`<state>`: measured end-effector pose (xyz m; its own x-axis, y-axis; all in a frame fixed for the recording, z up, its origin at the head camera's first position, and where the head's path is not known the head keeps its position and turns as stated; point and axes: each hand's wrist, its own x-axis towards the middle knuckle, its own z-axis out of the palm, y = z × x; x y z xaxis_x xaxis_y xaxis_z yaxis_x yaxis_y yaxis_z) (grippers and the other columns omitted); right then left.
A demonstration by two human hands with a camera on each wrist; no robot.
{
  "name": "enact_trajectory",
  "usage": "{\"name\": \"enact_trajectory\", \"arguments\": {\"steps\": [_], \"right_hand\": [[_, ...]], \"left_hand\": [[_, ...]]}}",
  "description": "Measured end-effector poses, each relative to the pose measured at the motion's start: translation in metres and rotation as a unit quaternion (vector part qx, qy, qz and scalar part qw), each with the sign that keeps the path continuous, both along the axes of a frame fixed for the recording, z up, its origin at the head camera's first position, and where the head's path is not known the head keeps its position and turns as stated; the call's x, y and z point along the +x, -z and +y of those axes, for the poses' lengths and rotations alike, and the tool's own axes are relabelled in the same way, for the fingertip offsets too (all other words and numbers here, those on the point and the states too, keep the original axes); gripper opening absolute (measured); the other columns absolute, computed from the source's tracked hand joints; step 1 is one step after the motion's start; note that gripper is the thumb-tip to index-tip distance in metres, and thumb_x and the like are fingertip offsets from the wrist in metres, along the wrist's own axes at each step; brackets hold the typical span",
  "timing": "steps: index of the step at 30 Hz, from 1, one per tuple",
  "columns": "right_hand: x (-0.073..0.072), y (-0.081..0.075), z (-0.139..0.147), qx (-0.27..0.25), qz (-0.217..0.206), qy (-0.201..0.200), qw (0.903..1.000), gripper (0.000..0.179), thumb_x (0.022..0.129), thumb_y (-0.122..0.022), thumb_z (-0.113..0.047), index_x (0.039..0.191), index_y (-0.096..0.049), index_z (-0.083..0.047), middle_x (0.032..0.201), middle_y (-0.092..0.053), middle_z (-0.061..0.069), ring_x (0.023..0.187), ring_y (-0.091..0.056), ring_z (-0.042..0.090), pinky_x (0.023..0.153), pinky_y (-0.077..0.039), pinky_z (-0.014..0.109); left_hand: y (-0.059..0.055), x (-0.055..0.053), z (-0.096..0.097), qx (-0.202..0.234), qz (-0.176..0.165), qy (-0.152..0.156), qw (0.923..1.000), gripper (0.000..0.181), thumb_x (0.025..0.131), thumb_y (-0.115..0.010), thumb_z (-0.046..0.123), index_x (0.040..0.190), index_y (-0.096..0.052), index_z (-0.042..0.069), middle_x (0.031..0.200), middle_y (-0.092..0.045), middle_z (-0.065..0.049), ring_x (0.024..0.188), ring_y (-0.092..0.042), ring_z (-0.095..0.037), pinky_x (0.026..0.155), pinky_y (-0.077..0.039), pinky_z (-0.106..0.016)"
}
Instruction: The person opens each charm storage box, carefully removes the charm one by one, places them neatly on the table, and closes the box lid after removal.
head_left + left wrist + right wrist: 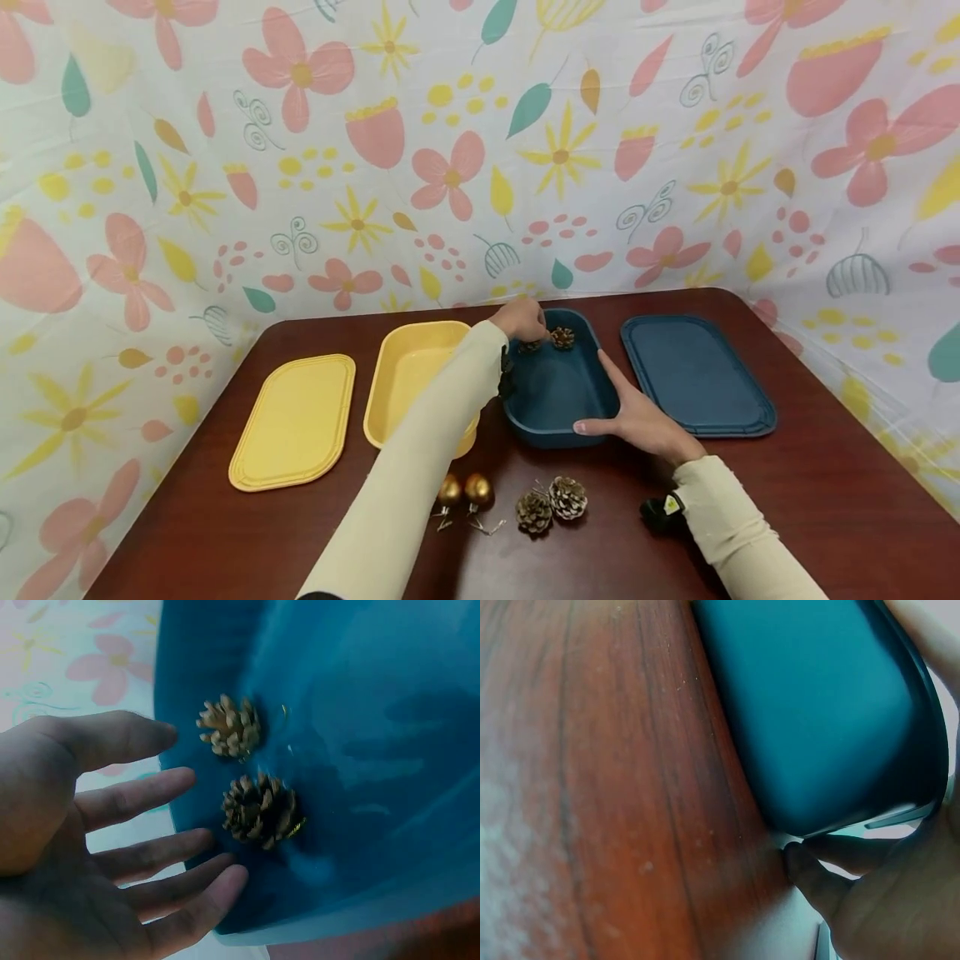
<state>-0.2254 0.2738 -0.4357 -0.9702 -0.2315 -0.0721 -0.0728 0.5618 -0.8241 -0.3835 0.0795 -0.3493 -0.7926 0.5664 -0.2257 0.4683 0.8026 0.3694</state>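
My left hand (521,319) reaches over the far left corner of the blue bin (558,404). In the left wrist view its fingers are spread and fairly straight, holding nothing. Two pine cones lie in the bin beside the fingertips: a lighter cone (231,727) and a darker cone (259,810) with a bit of gold string. At the bin's near right corner, my right hand (643,421) holds the bin, thumb along the front rim and fingers along the right side. Its fingertips come down by the bin's base in the right wrist view.
Two pine cones (551,504) and two gold ball ornaments (477,490) lie in front on the brown table (600,550). A yellow bin (390,367), partly behind my left sleeve, and a yellow lid (296,421) are at left. A blue lid (697,375) lies at right.
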Motion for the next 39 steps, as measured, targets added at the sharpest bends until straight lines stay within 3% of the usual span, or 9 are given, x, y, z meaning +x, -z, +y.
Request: {"name": "enact_trajectory", "arguments": {"steps": [3,10,12,15,18,21,25,30,39], "right_hand": [[0.000,0.002,-0.003,-0.005,-0.001,-0.004,1.0000,0.117,0.086,-0.078,-0.042,0.161,0.011,-0.032,0.171,0.009,0.012,0.153,-0.003,0.052,0.111,-0.022,0.078],[0.003,0.005,-0.005,-0.005,0.000,0.002,1.0000,0.117,0.086,-0.078,-0.041,0.162,0.010,-0.031,0.171,0.008,0.012,0.154,-0.004,0.052,0.111,-0.023,0.078],[0.004,0.006,-0.005,-0.005,0.000,0.003,1.0000,0.117,0.086,-0.078,-0.041,0.162,0.010,-0.030,0.171,0.008,0.013,0.154,-0.004,0.052,0.111,-0.023,0.078],[0.005,0.007,-0.005,-0.006,-0.004,0.005,1.0000,0.117,0.086,-0.078,-0.041,0.162,0.010,-0.029,0.171,0.008,0.012,0.154,-0.003,0.051,0.112,-0.023,0.077],[0.004,0.006,-0.005,-0.007,-0.006,0.006,0.9999,0.117,0.086,-0.078,-0.042,0.162,0.010,-0.029,0.171,0.008,0.012,0.154,-0.003,0.051,0.113,-0.023,0.076],[0.004,0.003,-0.003,-0.006,-0.002,0.012,0.9999,0.117,0.086,-0.078,-0.041,0.162,0.009,-0.029,0.171,0.008,0.012,0.154,-0.003,0.051,0.113,-0.022,0.076],[0.003,0.001,-0.001,-0.001,0.004,0.015,0.9999,0.117,0.085,-0.078,-0.041,0.162,0.009,-0.028,0.171,0.007,0.012,0.154,-0.004,0.050,0.113,-0.022,0.076],[0.003,0.001,-0.001,0.001,0.004,0.015,0.9999,0.117,0.085,-0.078,-0.042,0.162,0.009,-0.029,0.171,0.006,0.013,0.154,-0.005,0.050,0.113,-0.022,0.076],[0.002,0.000,-0.001,0.002,0.001,0.013,0.9999,0.117,0.086,-0.077,-0.042,0.162,0.010,-0.029,0.171,0.008,0.012,0.154,-0.004,0.050,0.113,-0.023,0.076]], "left_hand": [[0.002,-0.004,0.000,-0.032,-0.013,-0.003,0.9994,0.057,0.102,-0.058,0.021,0.049,-0.036,0.016,0.047,-0.024,0.004,0.044,-0.015,-0.011,0.049,-0.022,-0.025],[0.006,-0.014,0.003,-0.084,-0.055,0.030,0.9944,0.048,0.103,-0.056,0.021,0.059,-0.041,0.014,0.054,-0.025,0.002,0.050,-0.016,-0.013,0.056,-0.024,-0.028],[0.013,-0.025,0.004,-0.088,-0.065,0.042,0.9931,0.041,0.102,-0.058,0.023,0.063,-0.049,0.013,0.057,-0.034,0.002,0.051,-0.023,-0.012,0.058,-0.030,-0.028],[0.016,-0.027,0.004,-0.097,-0.066,0.044,0.9921,0.028,0.102,-0.057,0.020,0.077,-0.067,0.010,0.071,-0.050,-0.002,0.060,-0.037,-0.014,0.065,-0.042,-0.028],[0.015,-0.020,0.000,-0.100,-0.056,0.043,0.9925,0.018,0.101,-0.060,0.016,0.106,-0.077,0.014,0.105,-0.069,-0.001,0.084,-0.060,-0.014,0.081,-0.055,-0.028],[0.006,-0.002,-0.003,-0.104,-0.048,0.041,0.9925,0.025,0.099,-0.061,0.009,0.120,-0.074,0.012,0.130,-0.068,-0.004,0.107,-0.066,-0.019,0.088,-0.057,-0.032],[0.004,0.006,-0.004,-0.112,-0.039,0.045,0.9919,0.031,0.096,-0.064,0.004,0.125,-0.072,0.013,0.126,-0.071,-0.006,0.102,-0.068,-0.019,0.076,-0.056,-0.028],[0.006,0.007,-0.003,-0.121,-0.025,0.039,0.9916,0.027,0.093,-0.067,0.001,0.113,-0.077,0.016,0.118,-0.072,-0.004,0.089,-0.068,-0.016,0.067,-0.056,-0.024],[-0.008,0.014,-0.008,-0.103,-0.016,0.058,0.9928,0.026,0.092,-0.071,0.004,0.113,-0.078,0.017,0.124,-0.068,-0.003,0.091,-0.065,-0.015,0.071,-0.057,-0.025]]}}
